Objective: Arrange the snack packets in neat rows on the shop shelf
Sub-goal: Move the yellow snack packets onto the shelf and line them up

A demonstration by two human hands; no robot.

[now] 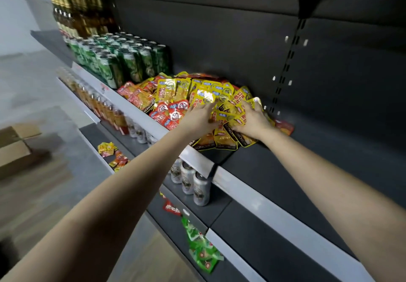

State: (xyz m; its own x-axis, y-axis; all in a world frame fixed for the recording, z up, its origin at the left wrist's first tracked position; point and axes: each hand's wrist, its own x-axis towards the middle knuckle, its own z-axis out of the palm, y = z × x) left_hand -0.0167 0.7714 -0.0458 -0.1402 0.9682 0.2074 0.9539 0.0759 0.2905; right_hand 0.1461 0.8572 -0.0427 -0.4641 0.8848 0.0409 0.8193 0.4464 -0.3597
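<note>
Nearest, lower shelves: green packets (pixel 202 253) lie loose on the lowest deck I can see. A red packet (pixel 171 208) lies just beyond them.
Silver cans (pixel 201 190): they stand upright on the shelf below my arms, tucked under the white rail (pixel 252 191).
White rail: this is the front edge of the shelf I am working on, and both my forearms cross over it.
Shelf (pixel 285 171): a dark deck, bare to the right of the heap.
Left grip (pixel 198 116): the fingers are stretched fairly straight and lie on the packets at the heap's near edge. It is blurred, and I see nothing pinched.
Right grip (pixel 252 121): the fingers are curled round a bunch of yellow packets (pixel 232 114) with black ends, thumb on the near side. The bunch rests on the front part of the shelf.
Snack packets (pixel 193 92): one loose, overlapping heap in the middle of the shelf, not in rows. Yellow ones sit in the middle and right, red packets (pixel 171 114) at the front left, and orange packets (pixel 136 94) on the left side.
Off to my left: a small heap of packets (pixel 112 154) on a lower deck and a cardboard box (pixel 15 147) on the floor.
Green cans (pixel 123 61): upright in tight rows on the same shelf, just beside the heap's left side.
Bottles (pixel 77 6): gold-topped, at the far left end beyond the cans.
Back panel: dark, with a slotted upright (pixel 287 61) behind and right of the heap.
</note>
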